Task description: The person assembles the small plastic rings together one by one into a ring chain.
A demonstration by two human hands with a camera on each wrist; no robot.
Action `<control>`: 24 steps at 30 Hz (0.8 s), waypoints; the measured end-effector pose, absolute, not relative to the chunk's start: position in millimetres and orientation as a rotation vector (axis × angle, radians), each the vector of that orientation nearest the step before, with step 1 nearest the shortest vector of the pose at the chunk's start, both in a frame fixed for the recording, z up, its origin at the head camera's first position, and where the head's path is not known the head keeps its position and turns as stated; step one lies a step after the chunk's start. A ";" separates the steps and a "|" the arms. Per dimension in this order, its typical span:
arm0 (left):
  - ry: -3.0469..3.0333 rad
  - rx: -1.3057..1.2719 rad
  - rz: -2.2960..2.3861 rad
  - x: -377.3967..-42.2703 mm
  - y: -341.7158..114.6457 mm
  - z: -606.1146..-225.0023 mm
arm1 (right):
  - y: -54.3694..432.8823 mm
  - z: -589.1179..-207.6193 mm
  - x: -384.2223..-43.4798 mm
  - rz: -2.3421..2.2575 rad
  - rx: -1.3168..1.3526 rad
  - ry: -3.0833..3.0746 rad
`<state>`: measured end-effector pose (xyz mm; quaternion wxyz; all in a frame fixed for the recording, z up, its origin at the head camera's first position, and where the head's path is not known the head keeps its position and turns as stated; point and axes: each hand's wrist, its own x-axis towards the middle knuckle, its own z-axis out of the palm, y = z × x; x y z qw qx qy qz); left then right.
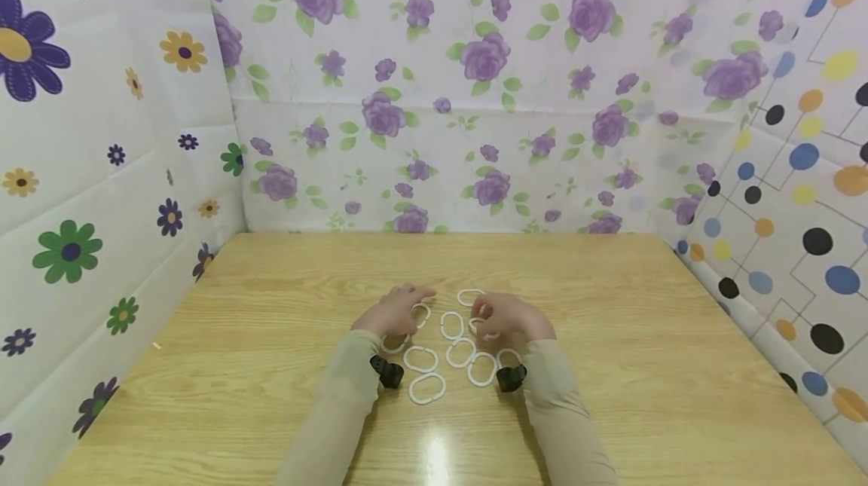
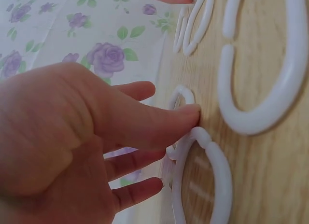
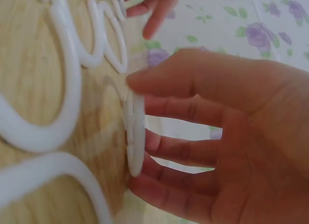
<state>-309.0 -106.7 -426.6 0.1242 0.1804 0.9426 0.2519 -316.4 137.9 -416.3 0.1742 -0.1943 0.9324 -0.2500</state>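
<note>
Several white oval plastic links, each with a small gap, lie on the wooden table between the hands. My left hand (image 1: 396,310) is over the links at the left, fingers extended and apart. In the left wrist view its thumb tip overlaps a small link (image 2: 181,94), just above a nearer link (image 2: 222,180). My right hand (image 1: 510,317) is at the right side of the group. Its thumb and curled fingers hold a link (image 3: 138,134) at its edges, seen nearly edge-on in the right wrist view.
Loose links lie close together, such as one at the front (image 1: 427,400), one in the middle (image 1: 451,314) and one at the back (image 1: 461,298). The wooden table (image 1: 271,267) meets patterned cloth walls at the back and sides. A tiny pale scrap (image 1: 157,346) is near the left edge.
</note>
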 end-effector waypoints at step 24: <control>2.688 0.543 1.046 -301.7 -119.9 -421.2 | 153.8 -408.1 -320.2 -0.970 -0.581 2.742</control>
